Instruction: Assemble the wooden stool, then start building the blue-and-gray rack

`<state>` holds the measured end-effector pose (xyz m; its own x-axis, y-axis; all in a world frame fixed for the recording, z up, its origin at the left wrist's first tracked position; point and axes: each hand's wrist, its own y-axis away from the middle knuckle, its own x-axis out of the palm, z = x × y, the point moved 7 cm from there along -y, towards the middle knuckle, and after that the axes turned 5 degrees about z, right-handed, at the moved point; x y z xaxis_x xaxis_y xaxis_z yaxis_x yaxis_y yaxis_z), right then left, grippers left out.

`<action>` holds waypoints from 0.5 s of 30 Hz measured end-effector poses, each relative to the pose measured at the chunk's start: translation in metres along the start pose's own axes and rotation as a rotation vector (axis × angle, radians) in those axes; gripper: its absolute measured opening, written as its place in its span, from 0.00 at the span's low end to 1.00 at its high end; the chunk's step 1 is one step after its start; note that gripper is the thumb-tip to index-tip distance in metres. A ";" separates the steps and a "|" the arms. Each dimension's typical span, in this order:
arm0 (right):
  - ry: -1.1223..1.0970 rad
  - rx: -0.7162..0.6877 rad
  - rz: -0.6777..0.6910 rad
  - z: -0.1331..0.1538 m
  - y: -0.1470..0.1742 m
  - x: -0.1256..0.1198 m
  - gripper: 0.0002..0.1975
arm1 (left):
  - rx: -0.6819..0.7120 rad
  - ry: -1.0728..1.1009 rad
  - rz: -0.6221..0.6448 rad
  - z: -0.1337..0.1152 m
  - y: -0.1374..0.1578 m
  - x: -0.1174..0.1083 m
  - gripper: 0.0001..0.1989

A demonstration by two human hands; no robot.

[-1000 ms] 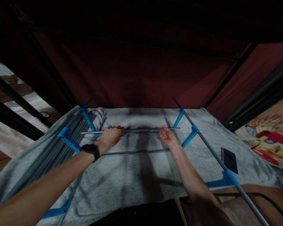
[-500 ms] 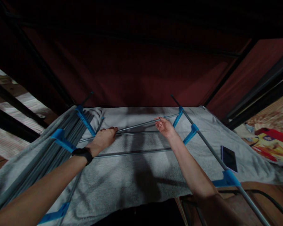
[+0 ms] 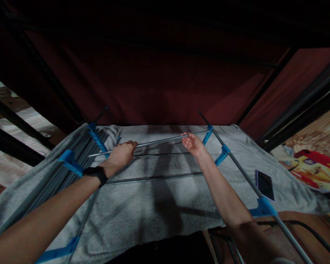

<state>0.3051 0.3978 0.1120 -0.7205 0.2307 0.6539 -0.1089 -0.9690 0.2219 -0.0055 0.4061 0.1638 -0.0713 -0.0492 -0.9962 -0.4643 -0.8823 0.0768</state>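
A thin grey metal rod (image 3: 159,140) runs between both hands, its left end showing past my left hand and its right end near a blue plastic bracket (image 3: 208,135). My left hand (image 3: 122,156), with a black band on the wrist, is closed over the rod from above. My right hand (image 3: 193,144) has its curled fingers around the same rod from below. Two crossbars lie lower down, one being the nearer crossbar (image 3: 154,179). More blue brackets, such as the left bracket (image 3: 70,161), sit on long side poles like the right pole (image 3: 243,171).
A bundle of grey rods (image 3: 57,176) lies at the left on a grey blanket (image 3: 132,209). To the right rests a dark phone (image 3: 264,185), beyond it a red and yellow package (image 3: 316,168). A dark red panel (image 3: 165,84) rises behind, with dark bars at both sides.
The rod's left end has risen and now shows above the left bracket area. My left hand has shifted slightly up and left, my right hand slightly up and right.
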 end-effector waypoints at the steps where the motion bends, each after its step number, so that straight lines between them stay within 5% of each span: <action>1: -0.003 0.001 -0.005 0.000 0.001 0.001 0.09 | 0.007 0.003 -0.006 0.000 0.000 -0.001 0.19; 5: 0.062 0.030 -0.057 -0.003 0.011 0.007 0.11 | 0.044 -0.005 -0.064 0.002 -0.002 -0.010 0.21; 9: 0.557 0.047 0.016 0.018 0.027 0.022 0.08 | 0.094 -0.006 -0.139 0.007 -0.005 -0.019 0.23; 11: 0.852 -0.112 0.030 0.064 0.030 0.028 0.06 | 0.131 0.007 -0.176 0.009 -0.008 -0.021 0.21; 14: 1.280 -0.521 -0.269 0.164 0.034 0.025 0.11 | 0.180 0.049 -0.234 0.013 -0.013 -0.023 0.19; 15: 1.471 -0.549 -0.358 0.189 0.032 0.023 0.14 | 0.192 0.066 -0.252 0.014 -0.015 -0.023 0.19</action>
<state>0.4145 0.3886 0.2703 -0.5699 0.4738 -0.6714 -0.3951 -0.8744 -0.2816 -0.0088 0.4271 0.1862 0.1213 0.1239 -0.9848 -0.6190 -0.7662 -0.1727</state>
